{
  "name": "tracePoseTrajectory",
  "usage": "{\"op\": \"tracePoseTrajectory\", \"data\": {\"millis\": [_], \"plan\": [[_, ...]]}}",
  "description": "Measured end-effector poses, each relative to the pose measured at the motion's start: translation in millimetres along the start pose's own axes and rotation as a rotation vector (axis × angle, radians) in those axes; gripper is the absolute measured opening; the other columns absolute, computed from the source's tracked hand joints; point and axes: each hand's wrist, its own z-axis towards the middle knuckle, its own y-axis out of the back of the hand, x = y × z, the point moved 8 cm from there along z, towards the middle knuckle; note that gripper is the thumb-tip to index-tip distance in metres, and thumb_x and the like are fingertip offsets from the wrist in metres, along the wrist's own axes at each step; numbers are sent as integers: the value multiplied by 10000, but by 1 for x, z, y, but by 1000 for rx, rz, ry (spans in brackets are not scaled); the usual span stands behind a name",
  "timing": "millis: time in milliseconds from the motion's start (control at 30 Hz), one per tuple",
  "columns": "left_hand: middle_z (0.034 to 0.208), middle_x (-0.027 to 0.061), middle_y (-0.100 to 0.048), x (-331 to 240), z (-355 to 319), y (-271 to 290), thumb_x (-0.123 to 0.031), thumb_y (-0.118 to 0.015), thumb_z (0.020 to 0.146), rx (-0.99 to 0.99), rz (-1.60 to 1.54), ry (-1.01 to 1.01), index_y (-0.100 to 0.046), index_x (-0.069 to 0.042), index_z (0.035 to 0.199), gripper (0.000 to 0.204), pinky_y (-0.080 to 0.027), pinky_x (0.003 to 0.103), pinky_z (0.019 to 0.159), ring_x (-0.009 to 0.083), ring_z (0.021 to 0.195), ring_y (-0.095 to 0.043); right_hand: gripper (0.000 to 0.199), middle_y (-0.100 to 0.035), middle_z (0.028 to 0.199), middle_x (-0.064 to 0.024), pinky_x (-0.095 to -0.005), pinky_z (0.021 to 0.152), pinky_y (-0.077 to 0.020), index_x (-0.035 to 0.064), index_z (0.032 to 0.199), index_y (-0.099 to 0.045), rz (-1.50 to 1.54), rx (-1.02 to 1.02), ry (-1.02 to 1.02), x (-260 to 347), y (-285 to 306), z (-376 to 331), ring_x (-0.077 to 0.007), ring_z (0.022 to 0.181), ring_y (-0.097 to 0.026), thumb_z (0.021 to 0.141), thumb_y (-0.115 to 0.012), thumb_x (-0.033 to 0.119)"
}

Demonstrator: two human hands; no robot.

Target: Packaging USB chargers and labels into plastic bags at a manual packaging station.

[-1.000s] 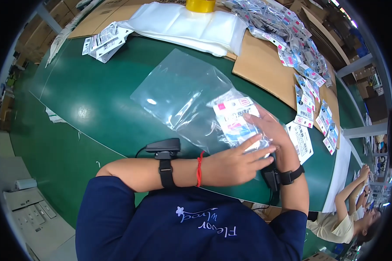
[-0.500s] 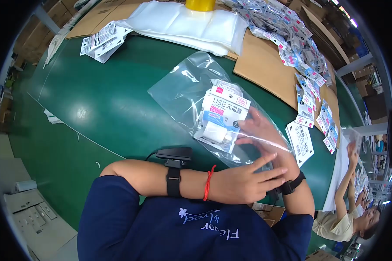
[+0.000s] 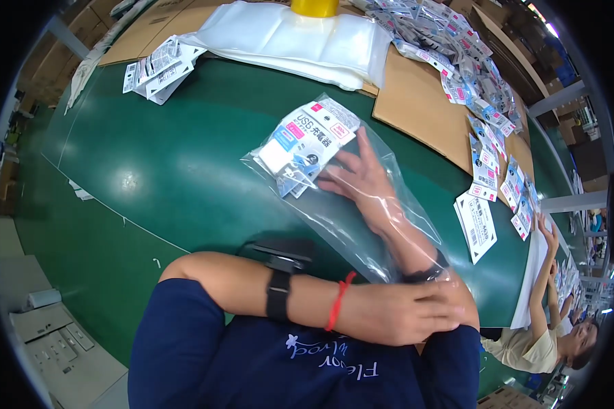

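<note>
A clear plastic bag (image 3: 351, 235) lies slanting over the green table, with a small stack of charger packs (image 3: 303, 140) at its far end. The top pack has a white, pink and blue card and faces up. My right hand (image 3: 365, 180) is inside the bag, its fingers apart and touching the right side of the stack. Across my right forearm, near the bag's mouth, lies my left hand (image 3: 416, 313), fingers stretched out and slightly blurred. A red cord bracelet (image 3: 339, 301) circles the left wrist.
Flat clear bags (image 3: 280, 44) lie at the back below a yellow round object (image 3: 314, 7). Many charger packs (image 3: 450, 54) are heaped on cardboard (image 3: 419, 109) at the right. White printed cards (image 3: 476, 226) and more cards (image 3: 160, 68) lie nearby. Another person (image 3: 535, 344) is at far right.
The stack of packs has moved away and to the left toward the far end of the bag, with my right hand reaching farther in. My left hand has shifted down along my right forearm.
</note>
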Motion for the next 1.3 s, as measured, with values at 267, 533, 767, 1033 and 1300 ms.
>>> {"op": "tracePoseTrajectory", "data": {"millis": [267, 533, 767, 1033, 1300], "plan": [[1442, 198, -364, 148, -114, 75, -437, -632, 814, 174, 619, 848, -492, -29, 1313, 660, -207, 601, 1072, 398, 1347, -309, 393, -625, 1094, -84, -267, 735, -518, 40, 1317, -496, -437, 240, -139, 14, 55, -57, -132, 916, -618, 946, -553, 155], [1447, 163, -368, 145, -106, 61, -443, -635, 815, 372, 761, 791, -515, -101, 1315, 618, -188, 594, 1090, 373, 1339, -319, 321, -657, 1026, -55, -243, 769, -502, 28, 1208, -591, -725, 50, -298, 80, 169, -134, -123, 925, -624, 913, -605, 151], [1417, 133, -413, 111, -56, -14, -393, -641, 834, 473, 323, 579, -525, -113, 1305, 560, -158, 600, 1098, 325, 1331, -354, 728, -431, 1401, -188, -387, 1071, -350, 115, 1426, -362, -1472, -606, 569, 137, 229, -115, -334, 1318, -386, 777, -690, 120], [1404, 145, -425, 103, -26, -7, -313, -686, 819, 393, 268, 537, -490, -80, 1325, 591, -199, 554, 1109, 329, 1330, -362, 336, -657, 958, -217, -449, 815, -500, 53, 1090, -650, -1642, -656, 191, 135, 246, -61, -367, 925, -630, 766, -633, 141], [1389, 240, -386, 125, 8, 24, -245, -755, 754, -186, 282, 599, -359, -4, 1382, 781, -245, 510, 1103, 382, 1316, -357, 177, -604, 654, -154, -343, 568, -455, 20, 927, -667, -1103, -599, 671, 161, 135, -101, -264, 594, -597, 833, -622, 163]]}}
